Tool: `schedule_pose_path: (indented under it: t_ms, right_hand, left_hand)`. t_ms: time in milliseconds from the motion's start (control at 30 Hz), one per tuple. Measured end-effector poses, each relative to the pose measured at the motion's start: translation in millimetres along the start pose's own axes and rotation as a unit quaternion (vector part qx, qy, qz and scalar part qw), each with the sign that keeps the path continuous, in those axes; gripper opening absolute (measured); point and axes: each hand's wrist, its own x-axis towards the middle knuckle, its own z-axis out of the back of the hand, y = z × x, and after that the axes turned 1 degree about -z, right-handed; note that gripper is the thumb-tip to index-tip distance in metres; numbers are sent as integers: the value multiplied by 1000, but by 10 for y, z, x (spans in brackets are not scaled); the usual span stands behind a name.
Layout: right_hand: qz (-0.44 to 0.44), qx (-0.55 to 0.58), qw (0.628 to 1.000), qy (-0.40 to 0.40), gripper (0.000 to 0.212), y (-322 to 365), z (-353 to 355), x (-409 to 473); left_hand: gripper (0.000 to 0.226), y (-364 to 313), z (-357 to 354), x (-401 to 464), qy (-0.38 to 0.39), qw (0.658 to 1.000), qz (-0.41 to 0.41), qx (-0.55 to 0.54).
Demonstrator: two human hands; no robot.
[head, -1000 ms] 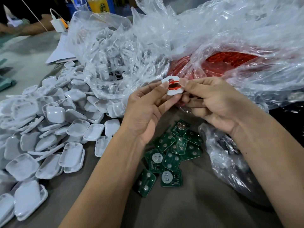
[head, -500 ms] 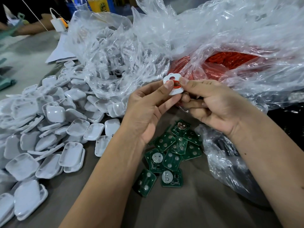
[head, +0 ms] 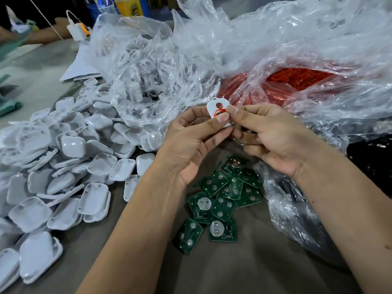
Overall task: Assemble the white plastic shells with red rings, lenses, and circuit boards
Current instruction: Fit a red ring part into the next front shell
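A small white shell (head: 213,107) with a red ring (head: 218,112) at its hole is held above the worktop (head: 244,268), pinched between the left hand (head: 191,143) and right hand (head: 273,136). Green circuit boards (head: 220,200) lie scattered just below. White shells (head: 63,170) crowd the left; bags of shells (head: 148,77) and red rings (head: 297,81) fill the far edge.

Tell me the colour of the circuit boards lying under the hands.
Dark green circuit boards with silver round pads, clearest in the head view.

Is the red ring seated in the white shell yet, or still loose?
Cannot tell. The red ring lies at the white shell's lower hole, both thumbs covering it.
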Motion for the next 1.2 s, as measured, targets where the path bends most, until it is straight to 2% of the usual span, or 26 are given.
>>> schedule_pose_path:
  t_ms: [100, 167, 233, 300, 400, 533, 700, 867, 933, 1067, 1133, 1200]
  right_hand:
    - [40, -4, 997, -60, 22, -37, -16, 35]
    - [108, -57, 984, -131, 20, -69, -39, 53]
    - [169, -130, 964, -160, 20, -98, -56, 56]
    - [207, -205, 942, -168, 16, -126, -60, 57]
    - [231, -212, 931, -187, 7, -132, -35, 73]
    - [223, -197, 933, -200, 8, -127, -18, 82]
    - [214, -208, 931, -208, 9, -134, -41, 78]
    - [185, -164, 951, -187, 11, -116, -48, 80]
    - [225, -236, 920, -217, 13, -121, -49, 79]
    - [338, -389, 814, -269, 9, -125, -103, 26]
    - [360, -400, 798, -272, 5, -117, -109, 15]
    - [353, -377, 814, -265, 4, -82, -98, 16]
  left_hand:
    - [35, 24, 1, 6, -21, 1000, -22, 0]
    - [32, 64, 29, 32, -71, 985, -112, 112]
    - [29, 113, 49, 61, -97, 943, -194, 252]
    - [28, 151, 56, 71, -100, 921, -218, 306]
    - [27, 176, 57, 71, -89, 939, -198, 267]
    - [27, 180, 49, 68, -77, 966, -161, 186]
    - [27, 162, 34, 52, -76, 963, -173, 190]
    - [28, 169, 2, 34, -53, 967, -159, 193]
    - [27, 171, 14, 38, -52, 968, -151, 194]
    - [27, 160, 22, 35, -55, 969, -148, 190]
    - [26, 153, 25, 35, -55, 969, -149, 189]
    - [26, 136, 28, 32, -57, 967, -151, 198]
